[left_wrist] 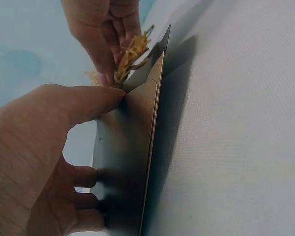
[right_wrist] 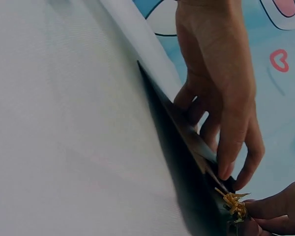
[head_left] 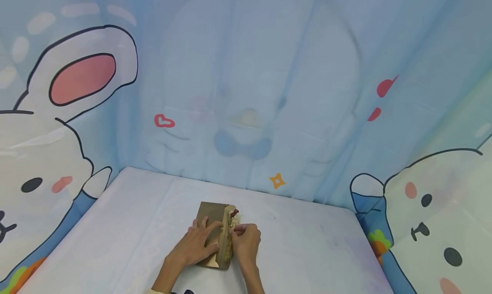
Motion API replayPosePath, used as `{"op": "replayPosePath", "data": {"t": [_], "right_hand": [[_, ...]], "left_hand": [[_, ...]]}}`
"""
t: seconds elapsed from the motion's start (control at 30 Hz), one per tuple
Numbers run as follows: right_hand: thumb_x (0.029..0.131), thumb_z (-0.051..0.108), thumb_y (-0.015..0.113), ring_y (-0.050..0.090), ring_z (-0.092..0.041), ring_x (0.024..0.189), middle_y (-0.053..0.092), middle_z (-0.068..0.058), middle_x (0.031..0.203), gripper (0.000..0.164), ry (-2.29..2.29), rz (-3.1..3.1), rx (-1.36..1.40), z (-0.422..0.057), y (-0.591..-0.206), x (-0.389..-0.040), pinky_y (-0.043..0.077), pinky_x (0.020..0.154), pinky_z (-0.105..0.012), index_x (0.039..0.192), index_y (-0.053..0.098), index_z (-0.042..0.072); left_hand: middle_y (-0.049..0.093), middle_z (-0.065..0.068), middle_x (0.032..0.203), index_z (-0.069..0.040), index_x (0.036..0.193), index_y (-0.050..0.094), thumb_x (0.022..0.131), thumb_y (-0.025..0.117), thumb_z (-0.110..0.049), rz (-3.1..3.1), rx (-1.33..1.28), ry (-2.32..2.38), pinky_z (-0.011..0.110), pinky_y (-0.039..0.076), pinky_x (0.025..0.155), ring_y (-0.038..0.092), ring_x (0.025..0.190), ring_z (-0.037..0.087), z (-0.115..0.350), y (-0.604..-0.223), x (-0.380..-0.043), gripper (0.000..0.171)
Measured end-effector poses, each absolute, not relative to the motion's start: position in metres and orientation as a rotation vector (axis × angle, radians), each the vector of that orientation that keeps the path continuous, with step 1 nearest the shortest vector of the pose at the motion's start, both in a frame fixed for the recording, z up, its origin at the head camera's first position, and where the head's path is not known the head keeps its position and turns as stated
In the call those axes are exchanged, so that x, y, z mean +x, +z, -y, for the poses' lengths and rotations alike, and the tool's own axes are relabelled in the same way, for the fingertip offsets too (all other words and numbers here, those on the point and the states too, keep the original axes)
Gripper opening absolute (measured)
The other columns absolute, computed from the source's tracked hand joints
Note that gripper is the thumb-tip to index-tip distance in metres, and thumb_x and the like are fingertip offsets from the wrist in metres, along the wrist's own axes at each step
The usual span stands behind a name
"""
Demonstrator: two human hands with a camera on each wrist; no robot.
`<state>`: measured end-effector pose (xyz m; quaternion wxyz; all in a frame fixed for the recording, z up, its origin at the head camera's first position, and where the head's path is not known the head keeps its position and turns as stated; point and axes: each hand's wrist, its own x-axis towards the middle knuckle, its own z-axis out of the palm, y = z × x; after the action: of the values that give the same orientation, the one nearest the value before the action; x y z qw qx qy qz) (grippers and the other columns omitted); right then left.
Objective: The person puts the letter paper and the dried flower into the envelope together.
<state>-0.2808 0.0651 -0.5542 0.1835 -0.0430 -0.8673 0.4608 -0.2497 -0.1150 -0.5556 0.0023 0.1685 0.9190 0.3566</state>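
A gold-brown paper envelope point(head_left: 210, 211) lies on the white table, its long flap edge raised on the right. My left hand point(head_left: 194, 246) rests spread over it, index finger and thumb pressing near the opening. In the left wrist view, the thumb reaches the upper edge of the envelope point(left_wrist: 125, 147) while the other fingers lie on its face. My right hand point(head_left: 247, 242) pinches a small bunch of dried flowers point(head_left: 235, 219) along that opening. White and dark red blooms show at its far end; yellow sprigs point(left_wrist: 132, 54) stick out at the near end. The right fingertips partly hide the bunch.
The white cloth-covered table point(head_left: 315, 242) extends around the envelope on both sides. Behind it hangs a light blue curtain point(head_left: 246, 72) with cartoon animals, which also lines the left and right sides. A small dark item point(head_left: 188, 292) shows at the bottom edge of the head view.
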Motion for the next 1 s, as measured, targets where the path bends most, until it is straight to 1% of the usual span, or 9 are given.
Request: {"op": "replayPosePath", "data": {"t": [0.1, 0.33, 0.47, 0.67, 0.8, 0.9, 1.0], "right_hand": [[0.078, -0.006, 0.091, 0.064, -0.012, 0.054, 0.074, -0.008, 0.064, 0.012, 1.294, 2.442, -0.118, -0.063, -0.559, -0.281, 0.053, 0.049, -0.025, 0.079, 0.080, -0.003], [0.079, -0.010, 0.089, 0.071, -0.016, 0.056, 0.076, -0.014, 0.068, 0.011, 1.322, 2.429, -0.089, -0.058, -0.563, -0.280, 0.059, 0.051, -0.026, 0.081, 0.079, -0.006], [0.079, -0.011, 0.088, 0.071, -0.016, 0.056, 0.076, -0.014, 0.068, 0.010, 1.328, 2.438, -0.096, -0.055, -0.566, -0.282, 0.059, 0.051, -0.026, 0.081, 0.079, -0.006], [0.080, -0.009, 0.089, 0.069, -0.014, 0.057, 0.077, -0.013, 0.070, 0.009, 1.333, 2.463, -0.069, -0.049, -0.565, -0.285, 0.056, 0.050, -0.022, 0.083, 0.081, -0.004], [0.080, -0.009, 0.089, 0.071, -0.015, 0.058, 0.078, -0.014, 0.071, 0.009, 1.346, 2.464, -0.035, -0.046, -0.565, -0.286, 0.058, 0.051, -0.022, 0.083, 0.081, -0.004], [0.080, -0.011, 0.087, 0.073, -0.016, 0.058, 0.078, -0.015, 0.071, 0.008, 1.355, 2.464, 0.006, -0.043, -0.566, -0.287, 0.059, 0.051, -0.024, 0.082, 0.081, -0.005], [0.080, -0.013, 0.083, 0.071, -0.015, 0.058, 0.078, -0.015, 0.071, 0.007, 1.365, 2.468, 0.074, -0.040, -0.567, -0.288, 0.058, 0.051, -0.022, 0.082, 0.081, -0.006]], "left_hand": [[0.036, 0.047, 0.165, -0.023, 0.159, 0.050, 0.104, 0.073, -0.039, -2.880, 0.540, 1.119, 0.089, 0.033, 0.115, 0.028, 0.145, 0.083, 0.115, -0.557, -0.251, 0.062], [0.033, 0.046, 0.166, -0.024, 0.160, 0.049, 0.105, 0.072, -0.041, -2.880, 0.535, 1.121, 0.088, 0.033, 0.116, 0.027, 0.145, 0.083, 0.116, -0.557, -0.251, 0.062], [0.033, 0.045, 0.167, -0.024, 0.161, 0.048, 0.105, 0.072, -0.041, -2.873, 0.527, 1.130, 0.087, 0.032, 0.117, 0.026, 0.146, 0.082, 0.118, -0.557, -0.250, 0.063], [0.031, 0.042, 0.170, -0.026, 0.162, 0.046, 0.106, 0.069, -0.043, -2.877, 0.507, 1.130, 0.085, 0.032, 0.119, 0.026, 0.150, 0.078, 0.120, -0.557, -0.250, 0.063], [0.031, 0.041, 0.171, -0.027, 0.162, 0.047, 0.107, 0.068, -0.043, -2.874, 0.500, 1.141, 0.084, 0.032, 0.120, 0.027, 0.151, 0.077, 0.121, -0.556, -0.251, 0.061], [0.030, 0.041, 0.171, -0.028, 0.162, 0.047, 0.107, 0.067, -0.044, -2.867, 0.504, 1.146, 0.084, 0.033, 0.120, 0.027, 0.150, 0.077, 0.121, -0.557, -0.251, 0.061], [0.030, 0.042, 0.171, -0.027, 0.163, 0.046, 0.107, 0.068, -0.047, -2.867, 0.505, 1.142, 0.084, 0.034, 0.119, 0.029, 0.149, 0.078, 0.121, -0.558, -0.252, 0.064]]}}
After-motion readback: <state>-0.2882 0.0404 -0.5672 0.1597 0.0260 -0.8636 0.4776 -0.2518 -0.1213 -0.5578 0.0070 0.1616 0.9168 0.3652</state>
